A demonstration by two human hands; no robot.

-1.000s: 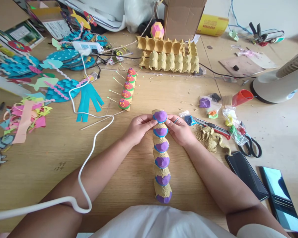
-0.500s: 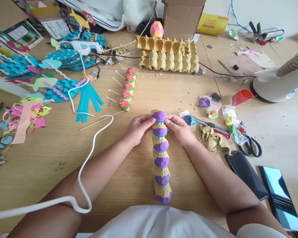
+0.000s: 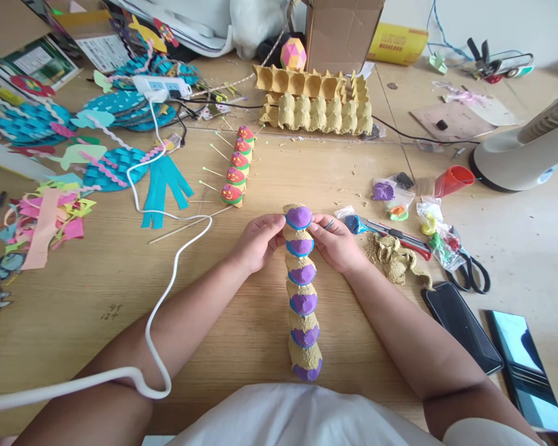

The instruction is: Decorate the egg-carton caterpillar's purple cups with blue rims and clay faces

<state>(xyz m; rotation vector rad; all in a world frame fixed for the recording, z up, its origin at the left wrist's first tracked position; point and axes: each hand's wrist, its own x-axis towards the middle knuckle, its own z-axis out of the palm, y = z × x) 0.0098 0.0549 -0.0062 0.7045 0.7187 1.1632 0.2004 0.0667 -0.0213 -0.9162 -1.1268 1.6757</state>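
Head view: an egg-carton caterpillar (image 3: 303, 302) capped in purple clay lies lengthwise on the worktop (image 3: 84, 272), straight in front of the person. The left hand (image 3: 256, 243) and the right hand (image 3: 337, 243) each close their grip on its far end cup, one from either side. Scissors (image 3: 472, 275) and a phone (image 3: 462, 328) lie to the right.

Both hands (image 3: 297, 243) pinch the egg-carton caterpillar (image 3: 302, 288).
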